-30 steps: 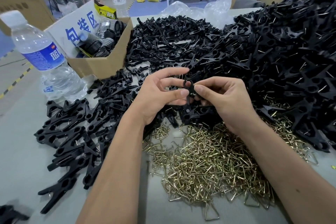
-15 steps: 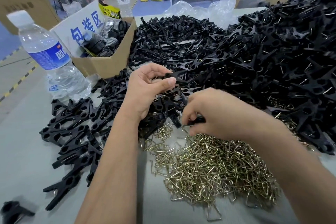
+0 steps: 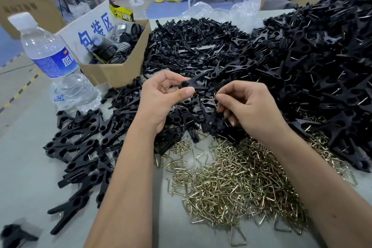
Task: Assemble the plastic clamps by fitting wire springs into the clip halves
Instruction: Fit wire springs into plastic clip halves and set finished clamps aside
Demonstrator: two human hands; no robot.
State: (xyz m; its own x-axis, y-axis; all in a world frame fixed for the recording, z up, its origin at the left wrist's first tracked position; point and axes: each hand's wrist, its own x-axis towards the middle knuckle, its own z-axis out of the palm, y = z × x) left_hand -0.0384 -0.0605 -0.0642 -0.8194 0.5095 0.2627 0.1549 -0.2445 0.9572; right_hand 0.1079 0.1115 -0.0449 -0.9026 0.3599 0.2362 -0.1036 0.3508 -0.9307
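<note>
My left hand pinches a black plastic clip between thumb and fingers, above the middle of the table. My right hand, a little to its right, pinches a small brass wire spring at its fingertips, apart from the clip. Below both hands lies a heap of brass wire springs. A large pile of black clip halves fills the back, and assembled clamps with springs mound up on the right.
More black clamps lie spread at the left. A water bottle stands at the left, beside an open cardboard box of dark parts. Clear plastic bags lie at the far table edge. Grey tabletop shows front left.
My right hand dipped to the spring heap and has risen holding a wire spring. My left hand kept a black clip and now holds it level beside the right fingertips.
</note>
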